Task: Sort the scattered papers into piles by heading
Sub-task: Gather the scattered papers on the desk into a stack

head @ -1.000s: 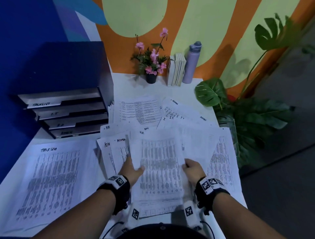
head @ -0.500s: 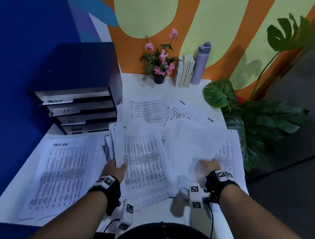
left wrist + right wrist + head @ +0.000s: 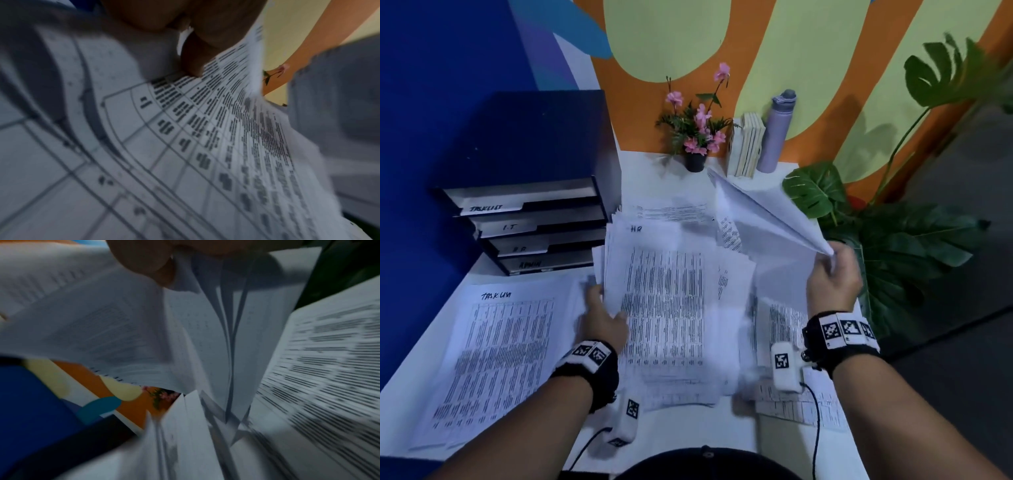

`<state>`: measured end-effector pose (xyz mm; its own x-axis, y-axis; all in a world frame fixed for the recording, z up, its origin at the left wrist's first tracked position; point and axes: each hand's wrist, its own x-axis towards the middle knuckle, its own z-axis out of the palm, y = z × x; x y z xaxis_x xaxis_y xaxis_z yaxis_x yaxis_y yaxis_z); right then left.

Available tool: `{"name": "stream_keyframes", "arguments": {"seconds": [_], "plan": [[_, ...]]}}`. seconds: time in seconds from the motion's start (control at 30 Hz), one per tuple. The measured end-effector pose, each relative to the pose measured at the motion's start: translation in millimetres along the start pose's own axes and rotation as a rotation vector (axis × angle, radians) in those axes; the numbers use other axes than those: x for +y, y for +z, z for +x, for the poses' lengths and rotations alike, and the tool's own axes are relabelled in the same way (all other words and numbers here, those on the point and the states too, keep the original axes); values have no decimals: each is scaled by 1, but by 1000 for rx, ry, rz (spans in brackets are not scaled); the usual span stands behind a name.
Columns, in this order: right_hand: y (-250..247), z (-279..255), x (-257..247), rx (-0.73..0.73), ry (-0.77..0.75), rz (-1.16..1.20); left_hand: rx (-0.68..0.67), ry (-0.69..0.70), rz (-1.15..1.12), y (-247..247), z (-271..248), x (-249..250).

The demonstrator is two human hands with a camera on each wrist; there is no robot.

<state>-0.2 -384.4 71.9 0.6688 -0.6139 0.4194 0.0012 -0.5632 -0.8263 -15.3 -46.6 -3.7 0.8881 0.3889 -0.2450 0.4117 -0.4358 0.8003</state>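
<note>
A stack of printed sheets headed "HR" (image 3: 664, 301) lies in the middle of the white desk (image 3: 681, 431). My left hand (image 3: 602, 311) grips its left edge, thumb on top; the left wrist view shows the thumb (image 3: 195, 53) on the printed table. My right hand (image 3: 832, 270) is raised at the right and pinches the corner of several sheets (image 3: 763, 219), which lift off the desk and fan upward. In the right wrist view those sheets (image 3: 216, 321) hang from my fingers. A pile headed "TASKLIST" (image 3: 496, 359) lies flat at the left.
A dark drawer unit (image 3: 527, 219) with labelled trays stands at the back left. A potted pink flower (image 3: 697, 137), upright books (image 3: 748, 147) and a lilac bottle (image 3: 777, 133) line the far wall. Large green plant leaves (image 3: 893, 246) hang past the desk's right edge.
The HR stack slid left with my left hand. My right hand left the low sheets, rose to the right and now lifts several pinched sheets off the desk.
</note>
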Motion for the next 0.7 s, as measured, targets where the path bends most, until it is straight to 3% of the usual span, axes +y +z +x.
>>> {"name": "stream_keyframes", "arguments": {"seconds": [0.1,0.17,0.3,0.4,0.5,0.57,0.7], "plan": [[-3,9,-23,63,-104,165,-89,-21,40,6,-7,-3],[2,11,-28,8,-39,215,-154,-78,72,12,-14,-6],[26,-15,2,-301,294,114,-180,-200,10,21,-15,-13],[37,-52,28,-547,458,-104,-184,-232,-14,24,-11,-12],[42,-88,40,-775,481,-203,-252,-206,6,22,-12,-13],[42,-101,40,-918,437,-272,-283,-115,81,20,-16,-13],[46,-99,35,-955,346,-363,-195,92,73,3,-13,8]]}}
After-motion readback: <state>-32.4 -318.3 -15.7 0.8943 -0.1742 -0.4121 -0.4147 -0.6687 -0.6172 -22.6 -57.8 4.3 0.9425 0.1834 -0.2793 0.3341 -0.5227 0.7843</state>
